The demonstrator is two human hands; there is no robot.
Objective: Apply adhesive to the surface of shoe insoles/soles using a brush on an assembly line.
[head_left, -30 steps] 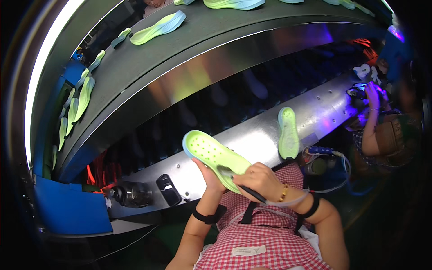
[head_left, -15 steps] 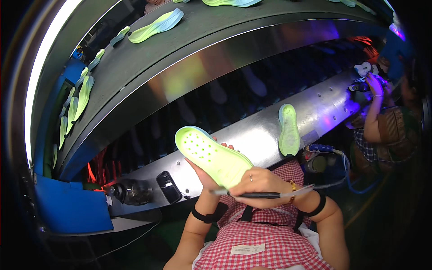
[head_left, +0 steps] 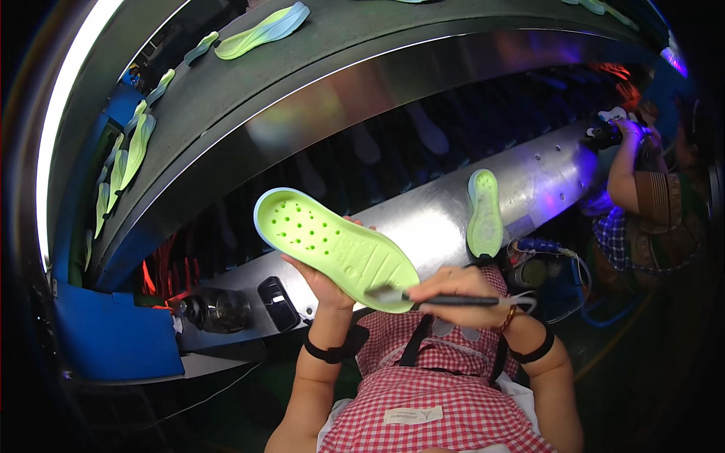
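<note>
Tilted up before me, a yellow-green shoe sole (head_left: pixel 355 257) with a pale blue rim shows its hollow inner face, with small holes at the heel end. My left hand (head_left: pixel 326 287) is closed on it from beneath, most of the fingers hidden behind the sole. My right hand (head_left: pixel 464 291) grips a black-handled brush (head_left: pixel 453 300) with a pale cord or tube at its rear. The brush's blurred head is over the toe end of the sole; whether it touches cannot be told. A second sole (head_left: pixel 485 219) lies on the metal ledge to the right.
A dark conveyor belt (head_left: pixel 340 30) carries several soles (head_left: pixel 264 30) behind the metal ledge (head_left: pixel 423 211). On the ledge's left stand a dark bottle (head_left: pixel 219 311) and a small black tray (head_left: pixel 279 303). At right are a can (head_left: pixel 529 273), a blue hose (head_left: pixel 596 321) and another person's arm (head_left: pixel 623 174).
The held sole has moved left and up, its inner face turned more toward view. My right hand has swung the brush head from below the toe end onto the sole.
</note>
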